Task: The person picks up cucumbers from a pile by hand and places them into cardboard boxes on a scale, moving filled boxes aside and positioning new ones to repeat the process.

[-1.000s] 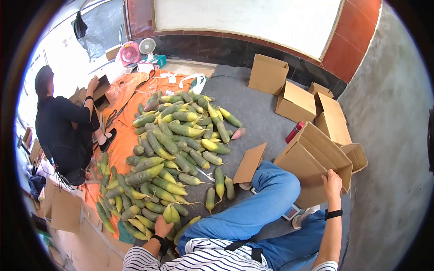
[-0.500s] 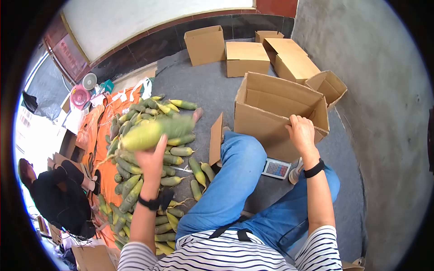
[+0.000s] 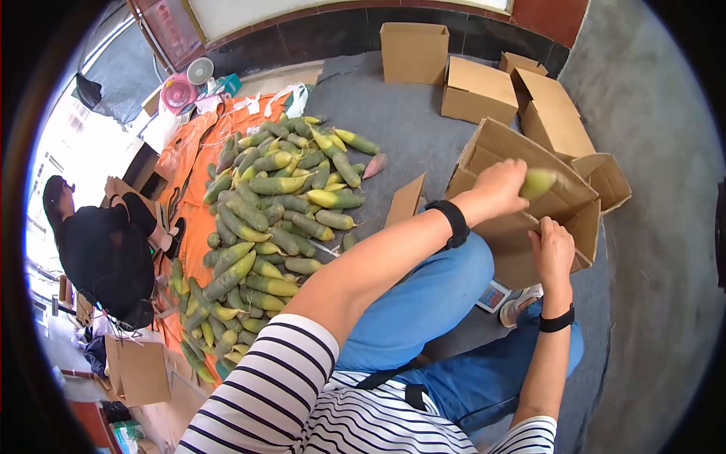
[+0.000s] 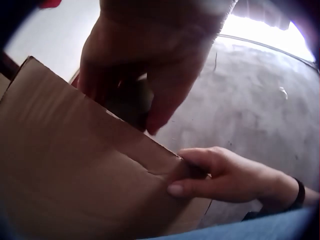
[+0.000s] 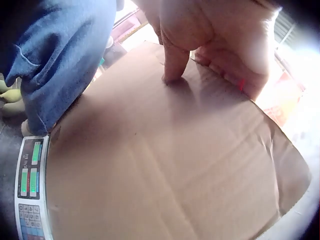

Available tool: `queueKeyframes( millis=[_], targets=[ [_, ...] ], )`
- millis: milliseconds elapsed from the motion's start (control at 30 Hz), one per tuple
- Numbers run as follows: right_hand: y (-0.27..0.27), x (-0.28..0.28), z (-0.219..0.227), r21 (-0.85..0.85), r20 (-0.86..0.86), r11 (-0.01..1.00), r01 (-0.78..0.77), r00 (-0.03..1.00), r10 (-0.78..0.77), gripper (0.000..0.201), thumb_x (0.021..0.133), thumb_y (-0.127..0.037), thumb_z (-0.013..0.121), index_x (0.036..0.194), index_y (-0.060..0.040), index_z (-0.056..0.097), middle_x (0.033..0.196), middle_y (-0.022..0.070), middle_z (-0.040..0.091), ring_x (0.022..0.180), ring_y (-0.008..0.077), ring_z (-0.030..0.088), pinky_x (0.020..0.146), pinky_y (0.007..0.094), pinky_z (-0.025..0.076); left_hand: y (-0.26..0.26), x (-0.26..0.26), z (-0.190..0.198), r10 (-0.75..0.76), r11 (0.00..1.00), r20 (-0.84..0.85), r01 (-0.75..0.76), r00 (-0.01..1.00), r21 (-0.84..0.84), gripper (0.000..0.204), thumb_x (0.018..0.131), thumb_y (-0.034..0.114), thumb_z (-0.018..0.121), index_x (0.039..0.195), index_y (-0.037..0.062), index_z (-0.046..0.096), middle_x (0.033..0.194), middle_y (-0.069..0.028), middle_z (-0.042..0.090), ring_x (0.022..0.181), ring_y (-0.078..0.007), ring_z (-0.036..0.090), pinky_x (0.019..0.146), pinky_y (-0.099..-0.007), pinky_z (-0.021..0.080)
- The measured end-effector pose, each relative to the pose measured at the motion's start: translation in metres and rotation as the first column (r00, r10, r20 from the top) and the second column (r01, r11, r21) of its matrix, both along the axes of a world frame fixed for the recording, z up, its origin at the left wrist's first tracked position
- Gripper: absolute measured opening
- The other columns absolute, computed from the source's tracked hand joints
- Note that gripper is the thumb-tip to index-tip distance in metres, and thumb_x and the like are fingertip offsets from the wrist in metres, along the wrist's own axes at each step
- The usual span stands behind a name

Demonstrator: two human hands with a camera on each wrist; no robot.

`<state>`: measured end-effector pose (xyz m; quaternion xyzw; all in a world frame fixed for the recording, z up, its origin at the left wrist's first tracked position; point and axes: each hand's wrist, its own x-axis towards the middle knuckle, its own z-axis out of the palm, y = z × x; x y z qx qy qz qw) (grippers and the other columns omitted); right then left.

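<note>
Partly blurred radish (image 3: 538, 182) over box (image 3: 522, 240)

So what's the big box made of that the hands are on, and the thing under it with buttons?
The big box looks like plain brown corrugated cardboard: matt, with fold creases and thin bendy flaps. The right hand holds its edge while the left hand holds a green radish above it. The scale seems to be hard plastic with a smooth printed keypad, though that's less sure.

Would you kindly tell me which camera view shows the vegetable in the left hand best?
The head view: the left hand grips the green vegetable over the open cardboard box. The left wrist view shows only a dark sliver between the fingers; the right wrist view shows none of it.
</note>
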<state>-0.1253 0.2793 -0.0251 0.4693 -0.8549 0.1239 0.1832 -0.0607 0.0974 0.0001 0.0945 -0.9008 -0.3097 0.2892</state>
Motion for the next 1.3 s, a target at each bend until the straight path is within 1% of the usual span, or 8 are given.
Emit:
queueKeyframes(
  millis=[67,267,400,567,800,933,1200,1300],
  targets=[
    [0.001,-0.002,0.0,0.029,-0.013,0.999,-0.025,1.0,0.025,0.022,0.076,-0.016,0.07,0.083,-0.0057,0.052,0.08,0.0115,0.06,0.079,0.0312,0.059,0.072,0.0432,0.045,0.002,0.011,-0.004,-0.058,0.993,0.218,0.08,0.974,-0.09,0.042,0.077,0.029,0.072,0.101,-0.0011,0.054,0.096,-0.0222,0.059,0.091,-0.0371,0.059,0.08,-0.0438,0.048],
    [0.001,-0.002,-0.002,0.047,-0.02,0.999,-0.01,1.0,0.011,0.023,0.08,-0.018,0.068,0.083,-0.0049,0.05,0.08,0.0147,0.06,0.079,0.0349,0.06,0.068,0.0457,0.046,-0.018,0.124,-0.008,-0.055,0.999,-0.173,0.054,0.983,-0.008,0.033,0.087,0.03,0.062,0.106,0.0027,0.057,0.102,-0.0161,0.059,0.098,-0.0344,0.057,0.084,-0.0404,0.046],
    [-0.001,0.001,0.003,0.035,0.02,0.999,-0.023,1.0,0.022,0.023,0.081,-0.018,0.067,0.085,-0.0038,0.049,0.082,0.0153,0.06,0.08,0.0362,0.059,0.069,0.0462,0.045,-0.048,0.259,-0.1,0.132,0.98,0.146,-0.152,0.98,0.13,0.03,0.087,0.024,0.062,0.108,0.0026,0.057,0.101,-0.0157,0.058,0.094,-0.0338,0.057,0.082,-0.0382,0.046],
    [-0.001,0.002,0.005,0.051,0.055,0.998,-0.039,0.998,0.036,0.023,0.085,-0.019,0.065,0.088,-0.0013,0.05,0.086,0.0183,0.059,0.083,0.0399,0.057,0.07,0.0469,0.045,-0.021,0.461,-0.244,0.266,0.903,0.805,-0.43,0.53,-0.015,0.038,0.079,0.03,0.068,0.104,0.0038,0.059,0.098,-0.0227,0.058,0.092,-0.0403,0.057,0.079,-0.0473,0.048],
    [0.0,-0.007,-0.007,0.066,-0.051,0.997,-0.031,0.998,0.034,0.028,0.088,-0.024,0.063,0.097,0.001,0.052,0.092,0.0222,0.061,0.088,0.0417,0.057,0.072,0.0467,0.046,0.027,0.62,-0.307,0.42,0.649,0.883,-0.749,0.207,-0.134,0.035,0.079,0.023,0.066,0.101,-0.0014,0.054,0.103,-0.0242,0.057,0.095,-0.0433,0.057,0.081,-0.0504,0.047],
    [-0.001,-0.004,-0.005,0.085,-0.049,0.996,-0.006,0.999,0.01,0.029,0.089,-0.025,0.063,0.098,0.0006,0.053,0.092,0.0223,0.061,0.088,0.0421,0.057,0.072,0.0467,0.046,0.007,0.626,-0.283,0.682,0.398,0.725,-0.88,0.093,-0.261,0.03,0.078,0.013,0.065,0.1,-0.0024,0.05,0.101,-0.0227,0.054,0.092,-0.0431,0.055,0.078,-0.0506,0.047],
    [0.0,-0.004,-0.008,0.079,-0.101,0.997,0.008,0.995,0.0,0.029,0.088,-0.025,0.063,0.096,0.0012,0.054,0.09,0.023,0.061,0.087,0.0422,0.058,0.071,0.0462,0.046,-0.064,0.549,-0.288,0.709,0.703,0.527,-0.531,0.469,-0.473,0.021,0.073,0.006,0.062,0.091,0.0036,0.051,0.093,-0.0139,0.052,0.095,-0.0337,0.053,0.076,-0.0437,0.046],
    [0.0,-0.003,-0.006,0.085,-0.078,0.996,-0.021,0.997,0.027,0.028,0.086,-0.024,0.065,0.093,0.0005,0.054,0.088,0.0229,0.061,0.084,0.0419,0.058,0.07,0.0467,0.045,-0.085,0.51,-0.306,0.66,0.751,0.61,-0.399,0.438,-0.526,0.02,0.077,0.01,0.057,0.097,0.0075,0.054,0.101,-0.0111,0.054,0.099,-0.0298,0.053,0.079,-0.0418,0.045]
  ],
)
